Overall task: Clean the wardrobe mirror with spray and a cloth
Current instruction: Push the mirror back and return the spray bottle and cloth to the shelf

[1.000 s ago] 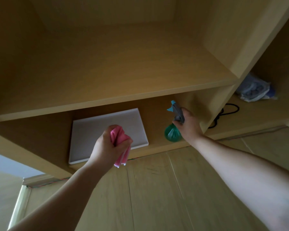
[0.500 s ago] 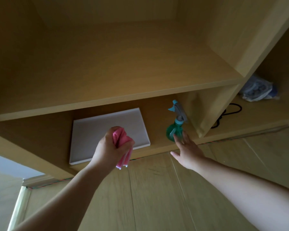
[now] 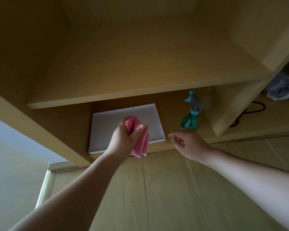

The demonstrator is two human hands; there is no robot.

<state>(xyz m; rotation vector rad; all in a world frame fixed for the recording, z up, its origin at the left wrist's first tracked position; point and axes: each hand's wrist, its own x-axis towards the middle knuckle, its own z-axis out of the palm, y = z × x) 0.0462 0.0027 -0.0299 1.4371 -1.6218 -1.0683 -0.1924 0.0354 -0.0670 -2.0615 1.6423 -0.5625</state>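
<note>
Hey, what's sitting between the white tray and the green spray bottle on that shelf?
Nothing: in the head view, bare shelf wood separates white tray and spray bottle; the right hand hovers in front.

Light was dim and warm; the upper shelf (image 3: 140, 55) recess lay in deep shadow. Wide-angle distortion bent the edges, and the picture looked soft throughout.

Dim light falls across a light-brown wooden shelving unit (image 3: 140, 95) standing on a pale wood-plank floor (image 3: 165, 200). A pale, possibly blue-grey wall (image 3: 12, 164) shows at left beside a light skirting board (image 3: 45, 185); upper compartments sit shadowed.
</note>
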